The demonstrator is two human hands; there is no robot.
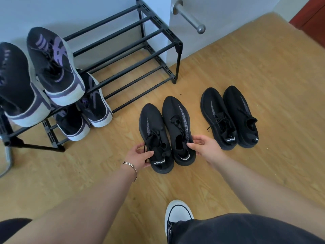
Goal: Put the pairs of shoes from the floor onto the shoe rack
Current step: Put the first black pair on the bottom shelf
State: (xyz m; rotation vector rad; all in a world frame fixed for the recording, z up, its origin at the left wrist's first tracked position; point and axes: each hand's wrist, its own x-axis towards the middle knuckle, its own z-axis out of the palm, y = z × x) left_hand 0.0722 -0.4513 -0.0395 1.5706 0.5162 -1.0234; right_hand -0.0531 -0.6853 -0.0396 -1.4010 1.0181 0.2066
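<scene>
Two pairs of black knit sneakers stand on the wooden floor. The nearer pair is a left shoe (154, 136) and a right shoe (177, 127). My left hand (139, 156) pinches the heel collar of the left shoe. My right hand (202, 144) grips the collar of the right shoe. Both shoes still rest on the floor. The second black pair (228, 117) stands to the right, untouched. The black two-tier shoe rack (158, 55) stands against the wall at upper left. Its left part holds a purple-and-black pair (52, 67) on top and another pair (91, 106) on the lower tier.
A door with a metal handle (190, 16) is behind the rack's right end. My own white-toed shoe (177, 213) and dark shorts fill the bottom of the view. A grey metal object (7, 161) sits at the left edge.
</scene>
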